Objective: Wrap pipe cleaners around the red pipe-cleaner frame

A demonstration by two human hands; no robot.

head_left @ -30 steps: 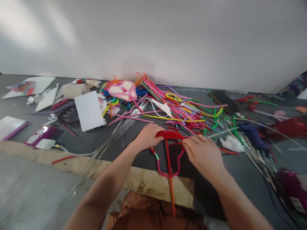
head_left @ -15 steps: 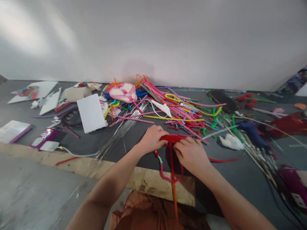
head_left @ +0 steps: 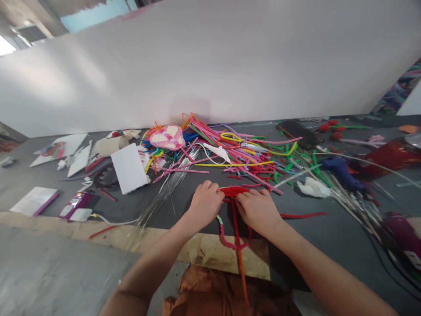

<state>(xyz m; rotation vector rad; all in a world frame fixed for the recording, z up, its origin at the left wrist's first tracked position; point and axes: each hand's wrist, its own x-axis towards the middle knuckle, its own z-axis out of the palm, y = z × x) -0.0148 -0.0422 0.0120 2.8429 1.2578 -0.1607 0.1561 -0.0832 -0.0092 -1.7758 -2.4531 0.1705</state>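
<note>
Between my two hands is a red pipe-cleaner piece (head_left: 235, 191), a flat red band with a red stem running down from it. My left hand (head_left: 208, 202) pinches the band's left end, fingers closed. At its right end my right hand (head_left: 258, 208) is closed on the same band. Toward me the stem turns into an orange pipe cleaner (head_left: 242, 274) that hangs past the table edge. A pink and mint curved strand (head_left: 224, 239) loops below the band, partly hidden by my right hand. To the right lies a loose red pipe cleaner (head_left: 304, 215).
A heap of coloured pipe cleaners (head_left: 250, 151) lies ahead, with a pink and cream heart (head_left: 168, 137) on its left. Thin wires (head_left: 164, 193), a white card (head_left: 129, 169) and a purple box (head_left: 76, 205) are to the left. A blue glue gun (head_left: 345, 175) lies right, beside white tissue (head_left: 314, 188).
The camera view has tilted and shifted, so the table's left side appears lower. Both hands keep hold of the red band, with fingers slightly shifted.
</note>
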